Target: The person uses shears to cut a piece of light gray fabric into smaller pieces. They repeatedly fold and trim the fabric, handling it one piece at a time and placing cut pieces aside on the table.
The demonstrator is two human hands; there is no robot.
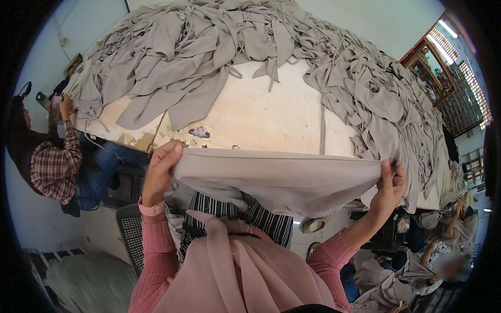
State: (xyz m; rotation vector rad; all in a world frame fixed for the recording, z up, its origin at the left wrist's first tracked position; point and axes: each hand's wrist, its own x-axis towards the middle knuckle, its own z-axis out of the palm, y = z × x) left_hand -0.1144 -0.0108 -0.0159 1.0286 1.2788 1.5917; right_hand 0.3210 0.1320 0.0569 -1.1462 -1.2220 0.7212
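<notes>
Left hand (164, 160) pinched on one upper corner of a grey cloth panel (282, 180); right hand (392, 181) pinched on the other. Panel pulled taut between them along its top edge, lower part sagging above striped trousers (269, 224), at the near side of a worn pale table (271, 115). Flower decal (200, 132) on tabletop, left of centre. Beyond, heaped grey cloth pieces (182, 57) curve around the table. Far left, co-worker in plaid shirt (55, 169), hands at cloth.

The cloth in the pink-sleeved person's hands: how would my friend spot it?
Find the big pale table heaped with grey fabric. By its near edge, look between the left fingers and right fingers. The held cloth is pulled nearly straight along its top, unlike the crumpled fabric.
</notes>
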